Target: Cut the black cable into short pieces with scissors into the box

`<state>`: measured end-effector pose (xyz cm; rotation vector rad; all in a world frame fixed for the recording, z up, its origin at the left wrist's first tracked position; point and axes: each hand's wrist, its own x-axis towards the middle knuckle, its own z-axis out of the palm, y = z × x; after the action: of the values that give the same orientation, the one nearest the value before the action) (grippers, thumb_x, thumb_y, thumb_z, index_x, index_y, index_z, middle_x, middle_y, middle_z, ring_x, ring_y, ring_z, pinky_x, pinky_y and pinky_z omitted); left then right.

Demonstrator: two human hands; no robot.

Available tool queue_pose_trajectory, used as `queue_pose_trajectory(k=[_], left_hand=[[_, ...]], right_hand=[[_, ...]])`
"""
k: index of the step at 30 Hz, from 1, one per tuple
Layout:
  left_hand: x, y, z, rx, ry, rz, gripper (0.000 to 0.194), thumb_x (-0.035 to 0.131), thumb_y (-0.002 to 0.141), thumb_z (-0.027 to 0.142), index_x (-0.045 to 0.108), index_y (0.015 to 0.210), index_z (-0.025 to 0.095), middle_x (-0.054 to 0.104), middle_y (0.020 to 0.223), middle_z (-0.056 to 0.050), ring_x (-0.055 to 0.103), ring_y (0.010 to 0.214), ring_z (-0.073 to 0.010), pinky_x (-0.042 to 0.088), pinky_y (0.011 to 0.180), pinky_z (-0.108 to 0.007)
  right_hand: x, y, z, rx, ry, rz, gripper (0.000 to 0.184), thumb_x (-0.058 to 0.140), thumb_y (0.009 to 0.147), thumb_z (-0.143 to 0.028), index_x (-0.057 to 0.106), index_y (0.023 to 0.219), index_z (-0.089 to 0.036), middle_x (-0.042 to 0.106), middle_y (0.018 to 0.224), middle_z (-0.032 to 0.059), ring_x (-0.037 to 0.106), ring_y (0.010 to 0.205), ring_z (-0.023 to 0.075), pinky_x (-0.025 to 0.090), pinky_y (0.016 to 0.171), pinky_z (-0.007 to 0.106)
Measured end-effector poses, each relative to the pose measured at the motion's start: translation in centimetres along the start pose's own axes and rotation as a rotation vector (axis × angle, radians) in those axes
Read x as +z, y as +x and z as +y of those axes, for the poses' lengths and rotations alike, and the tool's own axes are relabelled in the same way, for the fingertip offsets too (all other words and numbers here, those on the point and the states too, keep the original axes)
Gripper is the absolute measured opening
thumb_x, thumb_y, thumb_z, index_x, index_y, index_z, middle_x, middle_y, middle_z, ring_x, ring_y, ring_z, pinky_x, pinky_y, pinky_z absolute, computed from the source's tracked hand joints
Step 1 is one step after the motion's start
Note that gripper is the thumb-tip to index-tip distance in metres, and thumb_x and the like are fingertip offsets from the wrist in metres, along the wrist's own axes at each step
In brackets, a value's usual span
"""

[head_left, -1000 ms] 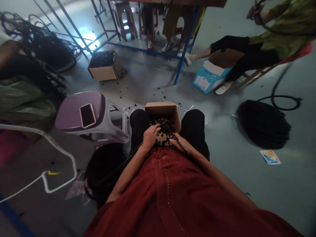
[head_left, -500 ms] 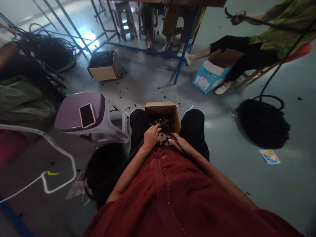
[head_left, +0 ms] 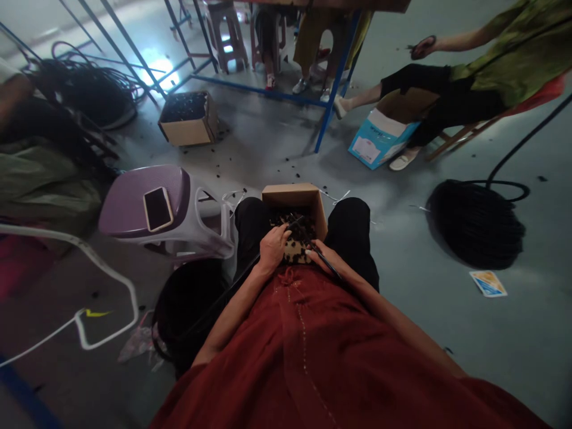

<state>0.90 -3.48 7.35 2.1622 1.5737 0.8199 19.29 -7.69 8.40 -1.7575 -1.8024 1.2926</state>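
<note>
A small cardboard box (head_left: 292,193) of little black parts (head_left: 295,221) rests between my knees on my lap. My left hand (head_left: 272,249) is curled at the box's near edge, fingers closed on a black cable (head_left: 232,285) that runs down past my left thigh. My right hand (head_left: 320,257) is closed on a thin black cable end (head_left: 330,269), its fingers at the near right corner of the box. The two hands are close together over the box.
A purple stool (head_left: 134,205) with a phone (head_left: 158,208) stands at my left. A black cable coil (head_left: 476,223) lies on the floor at right, another bundle (head_left: 187,310) by my left leg. A seated person (head_left: 482,65) is at upper right beside a blue box (head_left: 379,140). A cardboard box (head_left: 187,118) sits ahead.
My hands have hardly moved. The person at upper right has swung an arm out to the left, and the cable to the right coil has shifted.
</note>
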Motion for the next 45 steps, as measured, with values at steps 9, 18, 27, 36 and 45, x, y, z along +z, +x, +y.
queue_pose_trajectory(k=[9, 18, 27, 36, 45], left_hand=[[0.4, -0.2, -0.2, -0.035, -0.02, -0.017, 0.034, 0.035, 0.09, 0.036, 0.058, 0.107, 0.017, 0.06, 0.084, -0.005, 0.055, 0.077, -0.0122, 0.04, 0.071, -0.022], [-1.6, 1.4, -1.0, -0.293, -0.63, -0.479, 0.039, 0.036, 0.086, 0.044, 0.059, 0.085, 0.012, 0.059, 0.071, -0.002, 0.049, 0.054, -0.0083, 0.039, 0.051, -0.021], [-2.7, 1.9, -1.0, -0.489, -1.02, -0.664, 0.043, 0.052, 0.075, 0.051, 0.056, 0.087, 0.01, 0.05, 0.063, 0.002, 0.039, 0.045, -0.0033, 0.027, 0.04, -0.017], [-2.6, 2.5, -1.7, -0.453, -0.959, -0.71, 0.042, 0.053, 0.073, 0.053, 0.053, 0.079, 0.011, 0.049, 0.061, 0.003, 0.035, 0.043, -0.0024, 0.023, 0.039, -0.017], [-2.7, 2.5, -1.7, -0.44, -0.935, -0.733, 0.042, 0.051, 0.073, 0.054, 0.054, 0.079, 0.012, 0.049, 0.062, 0.003, 0.035, 0.043, -0.0028, 0.023, 0.04, -0.018]], right_hand=[[-0.1, 0.0, 0.0, -0.022, -0.04, 0.01, 0.03, 0.044, 0.082, -0.04, 0.051, 0.102, -0.019, 0.063, 0.088, 0.0051, 0.058, 0.076, 0.0167, 0.042, 0.069, 0.027], [0.1, 0.1, 0.8, -0.032, -0.08, 0.019, 0.029, 0.048, 0.079, -0.034, 0.051, 0.105, -0.021, 0.064, 0.089, 0.0047, 0.058, 0.08, 0.0184, 0.041, 0.071, 0.026], [0.2, 0.1, 1.0, -0.089, -0.108, 0.027, 0.026, 0.046, 0.078, -0.03, 0.051, 0.101, -0.02, 0.062, 0.084, 0.0032, 0.056, 0.071, 0.0152, 0.04, 0.066, 0.024], [0.2, -0.1, 1.1, -0.119, -0.131, 0.043, 0.022, 0.044, 0.078, -0.029, 0.051, 0.097, -0.02, 0.06, 0.076, 0.0015, 0.055, 0.066, 0.014, 0.038, 0.062, 0.022], [0.5, 0.1, 1.5, -0.107, -0.117, 0.043, 0.027, 0.047, 0.077, -0.028, 0.052, 0.102, -0.02, 0.063, 0.082, 0.0035, 0.058, 0.071, 0.0162, 0.04, 0.066, 0.024]])
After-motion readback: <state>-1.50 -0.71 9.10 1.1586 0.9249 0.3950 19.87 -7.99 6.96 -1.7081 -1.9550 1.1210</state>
